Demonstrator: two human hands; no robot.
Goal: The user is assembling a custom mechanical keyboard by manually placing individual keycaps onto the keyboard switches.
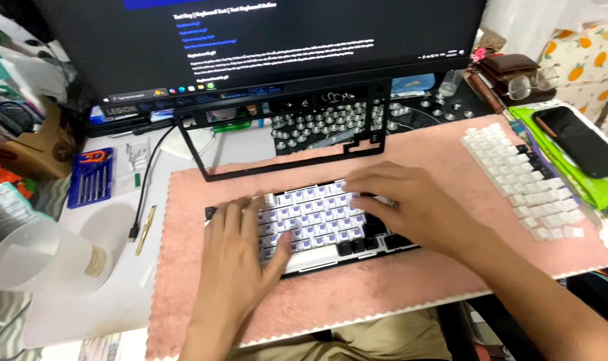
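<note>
— What's the biggest thing on the desk?

— The monitor (264, 47) at the back, lit with dark pages of text. Below it, the pink mat (397, 281) covers most of the desk, and the keyboard (317, 224) lies in the middle of that mat, just in front of the person.

— How far along does it look?

— I'd judge partway. Its black top frame (284, 144) is off and propped behind it, and most switches stand bare, white with purple stems. A few black caps sit at the lower right; the space bar is on. The white keycaps (518, 174) lie in rows at the mat's right end, well apart.

— And the hands?

— The left hand (240, 251) rests on the keyboard's left half, fingers spread, thumb on the space bar. The right hand (404, 200) covers the right half, fingers apart and curved onto the switches. Neither grips anything.
</note>
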